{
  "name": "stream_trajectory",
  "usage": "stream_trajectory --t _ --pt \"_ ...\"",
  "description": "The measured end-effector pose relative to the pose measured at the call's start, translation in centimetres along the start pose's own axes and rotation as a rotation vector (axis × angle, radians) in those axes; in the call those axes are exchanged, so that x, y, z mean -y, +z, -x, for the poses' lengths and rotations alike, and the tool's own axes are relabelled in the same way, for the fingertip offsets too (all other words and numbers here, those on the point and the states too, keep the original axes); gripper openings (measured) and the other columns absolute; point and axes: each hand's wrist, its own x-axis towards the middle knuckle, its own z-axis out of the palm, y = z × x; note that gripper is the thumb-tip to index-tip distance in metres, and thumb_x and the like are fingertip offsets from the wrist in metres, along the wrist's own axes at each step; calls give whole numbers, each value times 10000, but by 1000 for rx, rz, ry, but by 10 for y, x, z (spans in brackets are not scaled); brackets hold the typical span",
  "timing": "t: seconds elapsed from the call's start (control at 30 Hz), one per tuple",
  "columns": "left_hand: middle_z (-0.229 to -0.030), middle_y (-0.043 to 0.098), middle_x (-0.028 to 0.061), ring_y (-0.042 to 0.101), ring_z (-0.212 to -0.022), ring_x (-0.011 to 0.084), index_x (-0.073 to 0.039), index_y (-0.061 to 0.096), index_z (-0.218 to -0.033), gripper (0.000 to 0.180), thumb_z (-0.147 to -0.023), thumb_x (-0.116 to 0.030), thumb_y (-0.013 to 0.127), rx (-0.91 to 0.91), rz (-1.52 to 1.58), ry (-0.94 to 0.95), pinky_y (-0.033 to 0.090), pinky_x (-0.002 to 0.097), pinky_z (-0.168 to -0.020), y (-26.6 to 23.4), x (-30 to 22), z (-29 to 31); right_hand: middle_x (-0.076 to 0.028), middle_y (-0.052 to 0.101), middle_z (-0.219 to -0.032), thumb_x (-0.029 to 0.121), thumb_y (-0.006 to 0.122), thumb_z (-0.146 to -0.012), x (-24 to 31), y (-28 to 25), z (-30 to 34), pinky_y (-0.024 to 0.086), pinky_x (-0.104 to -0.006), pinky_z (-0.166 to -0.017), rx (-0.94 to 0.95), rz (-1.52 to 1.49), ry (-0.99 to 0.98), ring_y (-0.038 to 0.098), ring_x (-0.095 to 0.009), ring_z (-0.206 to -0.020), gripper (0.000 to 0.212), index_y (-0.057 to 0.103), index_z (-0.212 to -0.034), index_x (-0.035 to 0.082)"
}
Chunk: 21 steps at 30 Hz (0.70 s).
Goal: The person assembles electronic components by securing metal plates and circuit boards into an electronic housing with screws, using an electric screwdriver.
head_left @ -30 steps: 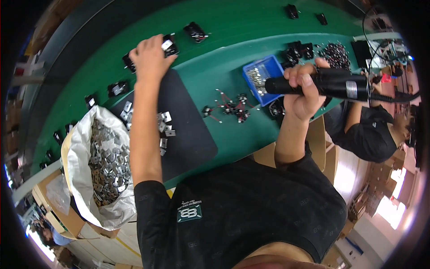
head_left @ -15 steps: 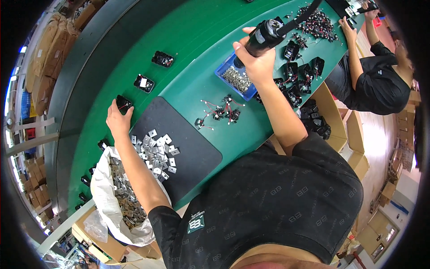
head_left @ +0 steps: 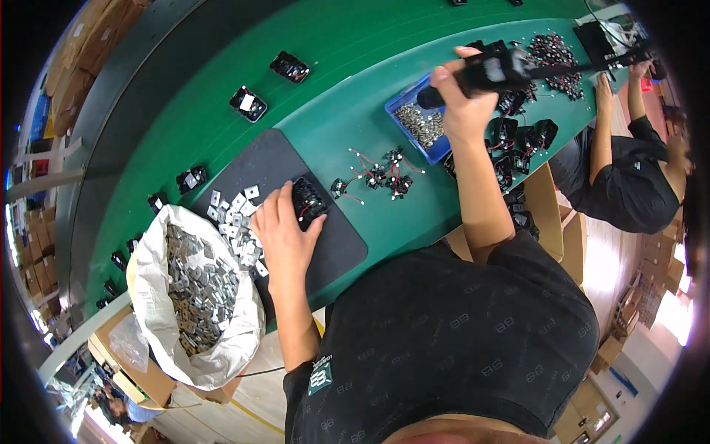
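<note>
My left hand (head_left: 285,231) is over the dark mat (head_left: 336,244), its fingers and thumb closed around a small black plastic housing (head_left: 308,200). Some red wire shows inside that housing. To its left lie loose, flat metal plates with holes (head_left: 235,216). My right hand (head_left: 467,111) grips a black corded electric screwdriver (head_left: 492,72), tilted almost level above a blue tray (head_left: 436,154) of small screws (head_left: 420,124). Between my hands, a cluster of small parts with red and white wires (head_left: 377,176) rests on the green table.
A white sack (head_left: 248,340) full of metal plates stands at the near left. On the green belt (head_left: 200,126) sit more housings (head_left: 248,103). Black housings (head_left: 506,133) and a pile of wired parts (head_left: 555,59) lie at the right, near another person (head_left: 629,170).
My left hand has brought the housing from the belt rightward onto the mat. My right hand has tipped the screwdriver flatter. The whole view has shifted a little.
</note>
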Motion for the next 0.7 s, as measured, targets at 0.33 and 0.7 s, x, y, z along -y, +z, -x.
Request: stream_trajectory --t 0.33,0.7 --pt "-1074 599 196 597 -934 350 17 582 -1177 419 -791 -109 684 -96 157 -208 482 407 -817 -14 36 -3 -92 624 -758 -80 630 -778 23 -15 1 509 -330 -695 8 -101 -100 590 -176 -662 386 500 -1138 -31" --pt "-908 612 152 590 -867 339 -19 670 -900 183 -739 -89 722 -58 47 -214 464 414 -789 -15 67 -33 -71 555 -743 11 601 -818 56 -11 18 462 -399 -739 155 -358 -41 533 -181 -677 433 463 -1227 41"
